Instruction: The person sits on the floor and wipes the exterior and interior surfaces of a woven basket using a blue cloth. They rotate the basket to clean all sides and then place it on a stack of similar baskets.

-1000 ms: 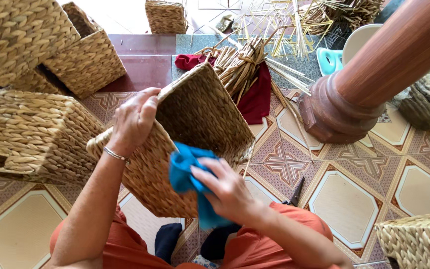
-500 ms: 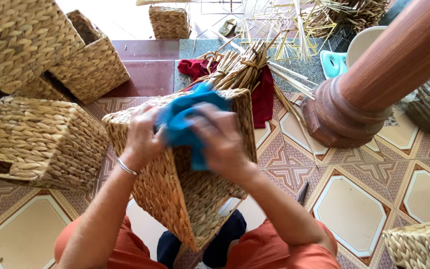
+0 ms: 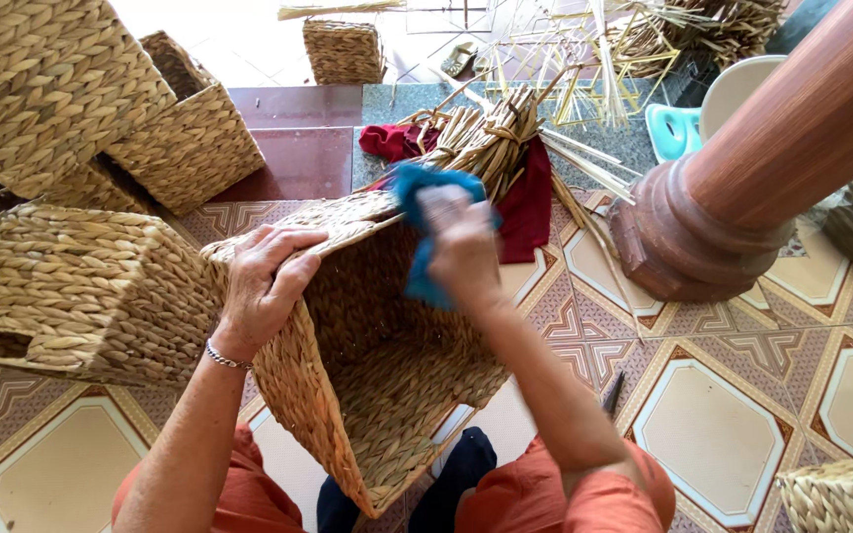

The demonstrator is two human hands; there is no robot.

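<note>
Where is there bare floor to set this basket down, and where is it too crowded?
Bare patterned tiles lie right of the held basket, between the wooden column base and the corner basket. The left is crowded with stacked baskets; ahead, a reed bundle lies on red cloth.

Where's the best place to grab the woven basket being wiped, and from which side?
Grip the woven basket by its near left rim, from the left: its open mouth tilts up toward the camera, so the rim is exposed there. The left hand already clamps it there.
</note>
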